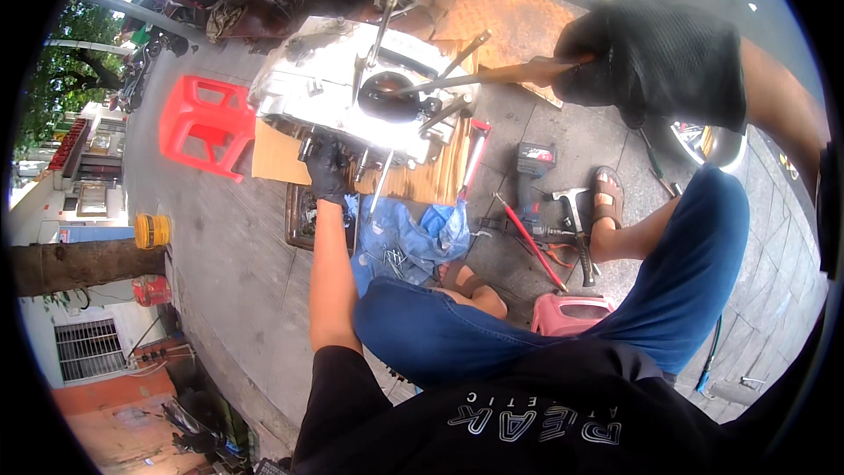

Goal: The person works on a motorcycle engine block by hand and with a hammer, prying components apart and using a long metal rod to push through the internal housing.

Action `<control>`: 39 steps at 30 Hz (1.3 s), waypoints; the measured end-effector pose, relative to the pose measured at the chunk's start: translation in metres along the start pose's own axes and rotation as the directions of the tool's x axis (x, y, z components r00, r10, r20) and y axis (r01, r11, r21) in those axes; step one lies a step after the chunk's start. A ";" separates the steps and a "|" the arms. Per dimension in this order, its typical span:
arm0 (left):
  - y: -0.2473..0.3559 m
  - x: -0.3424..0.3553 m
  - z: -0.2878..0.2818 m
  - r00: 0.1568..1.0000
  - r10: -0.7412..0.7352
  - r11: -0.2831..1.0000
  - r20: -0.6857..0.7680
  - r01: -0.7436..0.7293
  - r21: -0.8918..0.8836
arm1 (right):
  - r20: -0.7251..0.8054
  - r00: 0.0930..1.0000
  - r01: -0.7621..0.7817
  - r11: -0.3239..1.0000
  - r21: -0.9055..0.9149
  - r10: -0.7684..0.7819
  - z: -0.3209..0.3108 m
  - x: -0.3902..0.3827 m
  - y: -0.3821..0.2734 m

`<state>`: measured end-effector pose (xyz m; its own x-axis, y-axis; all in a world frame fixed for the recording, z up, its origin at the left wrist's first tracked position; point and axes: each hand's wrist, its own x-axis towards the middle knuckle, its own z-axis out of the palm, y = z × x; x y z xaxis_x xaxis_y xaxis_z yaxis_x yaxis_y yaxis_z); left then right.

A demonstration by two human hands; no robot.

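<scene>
A bright metal engine crankcase (303,79) with several upright studs rests on cardboard (274,155) on the pavement in front of me. My left hand (327,171), in a black glove, is closed on the near left edge of the crankcase, beside a stud; its fingertips are partly hidden. In my right hand (651,62), also in a dark glove, is a long wooden-handled tool (497,75). The tool slants leftward, its thin far end at the dark round opening (387,95) of the crankcase. Glare washes out part of the metal.
A blue cloth (418,227) with loose bolts and a dark tray (299,222) lie nearer me. A cordless drill (527,185), hammer (576,220) and red-handled bar (532,242) lie by my feet. A red stool (204,127), pink stool (563,317) and metal bowl (728,154) stand around.
</scene>
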<state>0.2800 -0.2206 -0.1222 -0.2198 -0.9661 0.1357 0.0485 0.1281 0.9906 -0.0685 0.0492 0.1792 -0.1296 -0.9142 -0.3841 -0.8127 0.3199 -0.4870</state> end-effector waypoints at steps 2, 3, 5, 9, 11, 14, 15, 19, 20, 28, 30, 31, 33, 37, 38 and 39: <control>0.003 -0.003 -0.005 0.999 -0.037 0.996 0.024 0.038 -0.082 | 0.011 1.000 -0.007 0.992 -0.126 0.009 -0.002 0.004 -0.011; 0.004 -0.003 -0.002 0.998 -0.044 0.989 0.054 0.051 -0.138 | 0.013 1.000 -0.017 0.981 -0.195 0.020 -0.003 0.004 -0.016; 0.009 -0.009 0.002 0.997 -0.075 0.983 0.009 0.075 -0.166 | 0.012 0.999 -0.044 0.986 -0.164 0.046 0.000 0.012 -0.018; -0.010 0.006 -0.031 0.834 0.470 0.600 0.291 -0.543 0.588 | -0.034 0.993 0.106 0.983 -0.150 -0.112 -0.004 0.006 -0.007; -0.029 0.014 -0.050 0.864 0.402 0.597 0.302 -0.498 0.629 | -0.024 0.981 0.188 0.979 -0.076 -0.190 -0.007 0.007 -0.007; -0.035 0.005 -0.056 0.948 0.257 0.819 0.187 -0.316 0.479 | -0.059 0.931 0.349 0.924 -0.159 -0.361 0.001 0.022 -0.005; -0.031 0.004 -0.046 0.974 0.181 0.913 0.136 -0.218 0.344 | -0.058 0.940 0.321 0.930 -0.180 -0.336 -0.003 0.023 -0.013; -0.014 0.001 -0.016 0.991 0.109 0.987 0.083 -0.118 0.113 | 0.106 0.993 0.063 0.986 -0.157 -0.047 -0.017 0.022 -0.068; -0.012 0.001 -0.015 0.986 0.144 0.981 0.087 -0.154 0.120 | 0.186 0.982 0.060 0.983 -0.176 -0.026 -0.022 0.021 -0.081; 0.023 -0.003 0.004 0.996 -0.037 0.997 0.084 0.042 -0.064 | 0.173 0.985 0.122 0.761 -0.637 -0.014 -0.012 0.019 -0.109; 0.020 -0.002 0.006 0.994 0.029 0.998 0.106 -0.023 -0.060 | 0.066 0.994 0.110 0.694 -0.711 -0.090 0.001 0.006 -0.106; 0.022 -0.006 0.003 0.986 0.115 0.993 0.121 -0.116 0.003 | 0.046 0.996 0.084 0.661 -0.746 -0.074 0.004 0.006 -0.107; 0.021 -0.008 -0.001 0.980 0.157 0.987 0.125 -0.159 0.010 | 0.063 0.986 0.148 0.647 -0.748 -0.153 0.006 0.010 -0.102; 0.028 -0.010 0.004 0.994 0.041 0.997 0.099 -0.034 -0.071 | 0.106 0.994 0.084 0.801 -0.593 -0.026 -0.002 0.011 -0.113; 0.034 -0.012 0.003 0.995 0.024 0.999 0.092 -0.020 -0.049 | 0.113 0.987 -0.037 0.844 -0.535 0.115 -0.008 0.012 -0.124; 0.038 -0.012 0.002 0.996 0.042 0.999 0.083 -0.040 -0.027 | 0.138 0.956 -0.173 0.878 -0.447 0.259 -0.015 0.010 -0.139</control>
<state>0.2822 -0.2032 -0.0864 -0.2972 -0.9380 0.1786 0.0838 0.1607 0.9834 0.0344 -0.0077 0.2551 -0.2560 -0.7566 -0.6017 -0.9448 0.3276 -0.0100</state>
